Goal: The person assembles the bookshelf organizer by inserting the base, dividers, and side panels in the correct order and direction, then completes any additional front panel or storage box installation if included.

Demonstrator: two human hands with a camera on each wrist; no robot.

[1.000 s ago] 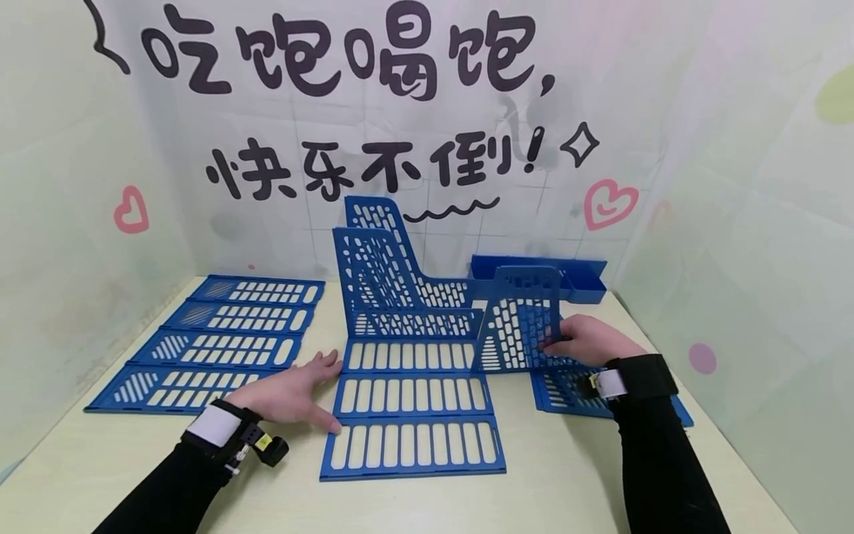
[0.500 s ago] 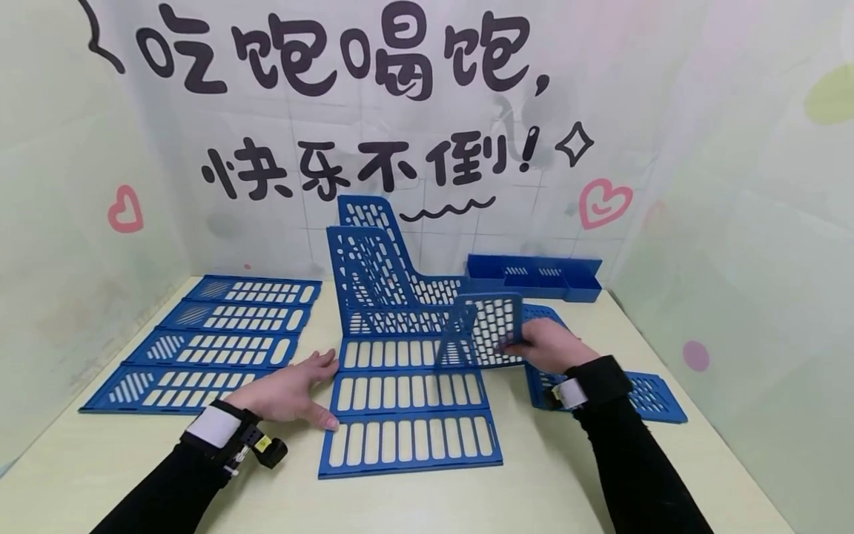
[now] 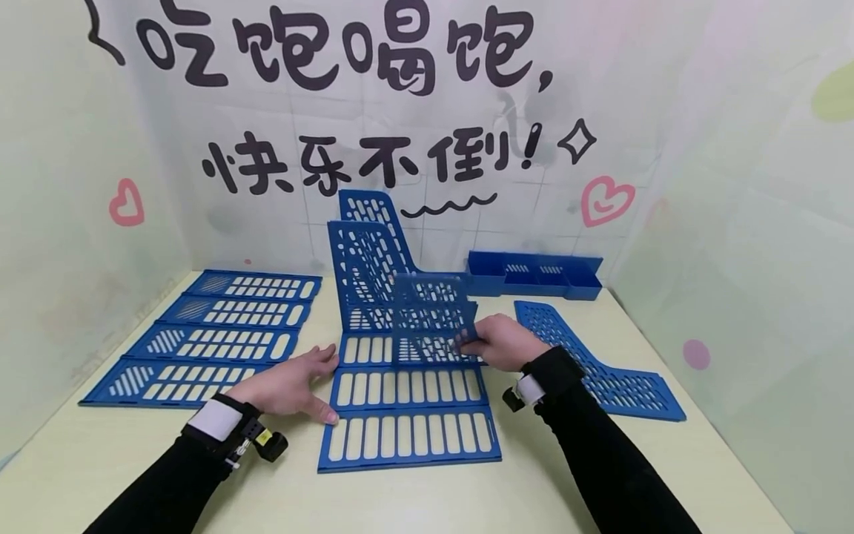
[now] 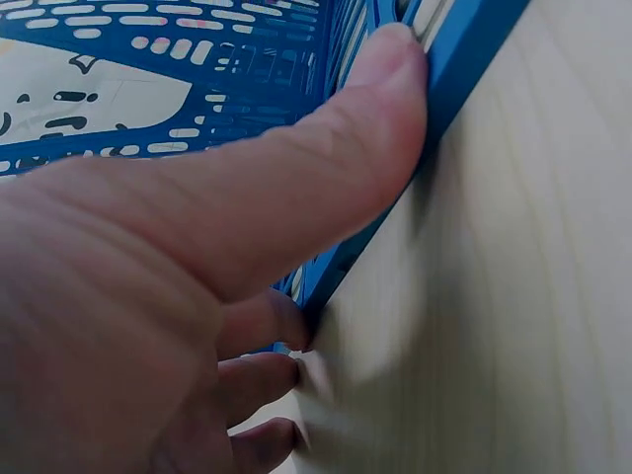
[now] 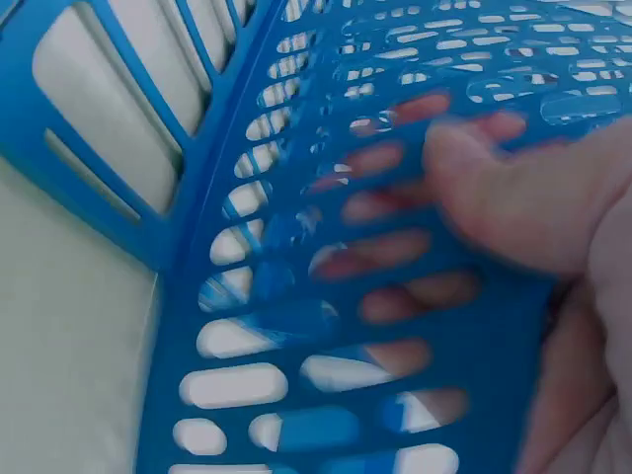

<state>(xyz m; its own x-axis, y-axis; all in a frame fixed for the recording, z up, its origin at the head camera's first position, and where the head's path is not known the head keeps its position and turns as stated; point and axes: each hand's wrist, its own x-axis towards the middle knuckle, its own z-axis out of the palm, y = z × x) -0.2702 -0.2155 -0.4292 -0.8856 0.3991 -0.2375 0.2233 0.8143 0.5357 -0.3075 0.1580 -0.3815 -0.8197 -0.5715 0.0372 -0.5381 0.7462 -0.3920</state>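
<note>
The right grip [image 3: 505,343] pinches a blue perforated plastic panel [image 3: 430,322] upright over a blue slotted plastic base [image 3: 414,409]; the left grip [image 3: 287,386], fingers spread, touches the base's edge. Blue perforated uprights [image 3: 360,259] stand close behind. The panel has moved left, baring more of a blue L-shaped sheet [image 3: 634,391].

Wht wall [image 3: 320,111] w/ lettering [image 3: 390,165], pale tbl [image 3: 427,504]

Right hand [image 5: 563,212] grips blue panel [image 5: 494,380], fingers [image 5: 380,247] visible through slots; blue grid [image 5: 153,232] at left.
</note>
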